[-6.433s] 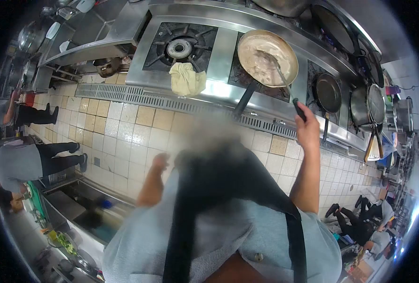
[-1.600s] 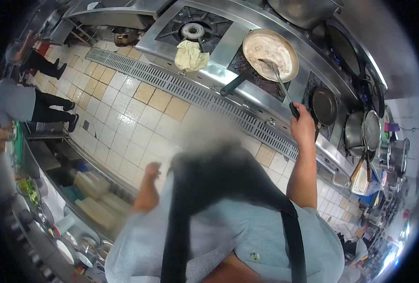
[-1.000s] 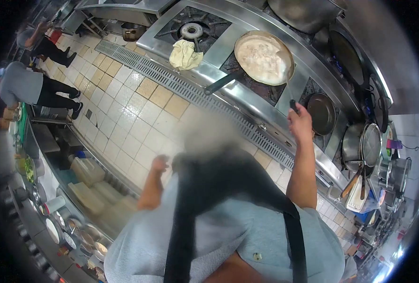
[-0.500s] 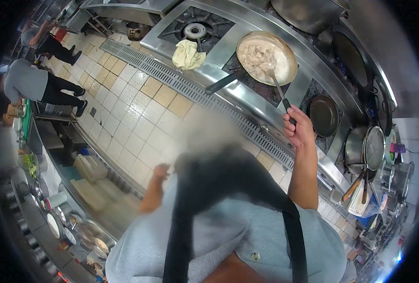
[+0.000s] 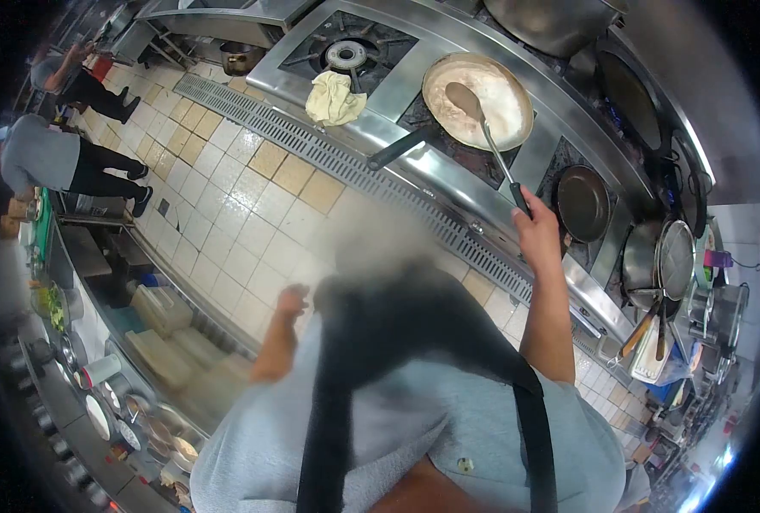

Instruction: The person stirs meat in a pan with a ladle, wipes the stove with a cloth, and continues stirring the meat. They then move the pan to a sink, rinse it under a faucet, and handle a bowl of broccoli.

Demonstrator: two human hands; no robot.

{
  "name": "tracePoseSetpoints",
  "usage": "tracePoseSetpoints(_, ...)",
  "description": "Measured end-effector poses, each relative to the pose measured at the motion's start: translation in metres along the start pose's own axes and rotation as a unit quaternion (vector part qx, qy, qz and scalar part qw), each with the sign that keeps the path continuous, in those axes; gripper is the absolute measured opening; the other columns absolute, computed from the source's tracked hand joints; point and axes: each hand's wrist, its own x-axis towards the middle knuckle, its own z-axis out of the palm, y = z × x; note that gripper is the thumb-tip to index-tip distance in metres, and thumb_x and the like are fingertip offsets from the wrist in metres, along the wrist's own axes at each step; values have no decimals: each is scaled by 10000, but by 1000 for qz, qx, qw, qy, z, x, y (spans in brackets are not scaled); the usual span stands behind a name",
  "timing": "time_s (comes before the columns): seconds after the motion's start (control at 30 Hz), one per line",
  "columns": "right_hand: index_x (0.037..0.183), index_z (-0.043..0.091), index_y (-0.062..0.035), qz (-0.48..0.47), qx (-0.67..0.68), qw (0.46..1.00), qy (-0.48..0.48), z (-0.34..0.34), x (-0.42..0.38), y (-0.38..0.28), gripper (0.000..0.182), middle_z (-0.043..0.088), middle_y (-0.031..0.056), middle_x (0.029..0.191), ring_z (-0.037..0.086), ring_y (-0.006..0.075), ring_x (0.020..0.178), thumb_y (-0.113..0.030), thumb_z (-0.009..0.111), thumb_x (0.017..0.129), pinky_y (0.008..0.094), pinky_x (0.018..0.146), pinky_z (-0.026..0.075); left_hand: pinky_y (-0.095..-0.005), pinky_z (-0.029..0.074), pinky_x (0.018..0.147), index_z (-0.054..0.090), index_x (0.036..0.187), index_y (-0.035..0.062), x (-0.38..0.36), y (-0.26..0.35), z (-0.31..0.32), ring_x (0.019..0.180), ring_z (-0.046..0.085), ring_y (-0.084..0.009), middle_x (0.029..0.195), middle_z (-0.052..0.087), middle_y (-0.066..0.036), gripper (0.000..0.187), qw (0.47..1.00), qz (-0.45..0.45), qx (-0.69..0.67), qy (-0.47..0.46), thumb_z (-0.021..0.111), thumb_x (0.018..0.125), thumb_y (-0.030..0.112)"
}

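Note:
My right hand (image 5: 536, 231) is wrapped round the black handle of a long metal cooking spoon (image 5: 494, 147). The spoon's bowl, coated in brownish sauce, shows over the left part of a frying pan (image 5: 530, 120). Pale creamy sauce (image 5: 501, 109) fills that pan, whiter on its right side. The pan stands on a stove burner, its black handle (image 5: 400, 150) pointing toward the aisle, with neither hand on it. At my left side, my left hand (image 5: 291, 303) hangs open in the air, fingers loosely bent and holding nothing.
A crumpled yellowish cloth (image 5: 335, 98) lies on the stove edge beside a burner (image 5: 346, 56). A smaller dark pan (image 5: 583, 203) sits right of the sauce pan. Pots and strainers (image 5: 677, 259) stand farther right. Two people (image 5: 47, 154) work at far left.
The spoon's bowl has risen from the sauce and shifted up and left, now showing fully. My right hand has turned slightly. Lumpy pieces visible earlier in the pan no longer show clearly.

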Motion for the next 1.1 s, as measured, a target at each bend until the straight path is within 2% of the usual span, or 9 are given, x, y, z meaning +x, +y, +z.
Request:
tracePoseSetpoints(0.13,1230,515,-79,-1,-99,993,58,7,19,7,432,593,228,1058,584,328,984,-122,549,801,345,855,430,-358,497,755,448,1228,-64,-9,14,-3,1024,547,-275,1136,553,-183,515,1000,-25,-4,12,590,829,229)
tracePoseSetpoints(0.23,1232,519,-108,-13,-65,995,68,-3,25,-5,434,595,224,1053,581,326,985,-122,553,799,349,860,429,-359,493,752,449,1237,-47,-25,26,-7,976,567,-276,1140,556,-170,508,996,-84,33,10,584,832,229)
tracePoseSetpoints(0.43,1242,515,-159,-69,-178,979,74,2,35,-13,452,585,194,1100,575,324,993,-105,555,795,355,868,427,-311,468,737,524,1149,-73,-34,-6,1,850,600,-240,1004,622,-136,469,998,-20,64,21,609,821,251)
tracePoseSetpoints(0.53,1238,514,-150,-51,-243,968,40,1,19,-19,462,587,187,1093,552,341,1016,-102,565,781,377,879,422,-354,525,704,539,1145,75,-40,4,-2,943,593,-218,1133,571,-94,456,980,-20,193,-47,656,726,211)
tracePoseSetpoints(0.6,1229,523,-161,-44,-239,970,24,-7,7,-20,453,588,190,1068,558,347,992,-103,568,782,385,861,430,-373,521,582,545,1118,65,-66,70,4,786,629,-204,1033,600,-88,376,972,-218,-75,39,608,796,249)
tracePoseSetpoints(0.63,1221,533,-172,-41,-233,972,9,-12,2,-22,445,589,193,1044,563,353,969,-103,572,782,392,842,438,-373,521,582,545,1118,65,-68,79,4,786,629,-204,1033,600,-88,376,972,-218,-74,37,608,796,249)
tracePoseSetpoints(0.7,1214,539,-171,-62,-229,971,20,-28,-6,-20,443,590,193,1037,561,354,966,-99,574,778,391,840,437,-326,462,762,518,1136,-103,-68,89,3,844,600,-236,1001,616,-149,494,977,-175,-108,63,609,816,263)
tracePoseSetpoints(0.93,1176,566,-103,-77,-133,988,34,-71,-35,-37,399,570,179,1149,542,300,1082,-64,577,779,331,922,403,-295,485,614,493,1192,-42,-41,102,-7,718,584,-198,1013,593,-146,491,974,-196,-105,49,591,814,256)
tracePoseSetpoints(1.1,1182,563,-107,-61,-122,990,26,-44,-30,-23,397,592,186,1101,565,306,1041,-60,566,787,321,903,409,-292,482,577,485,1212,-3,19,18,-11,663,558,-191,1044,577,-111,492,999,-19,35,-14,595,814,264)
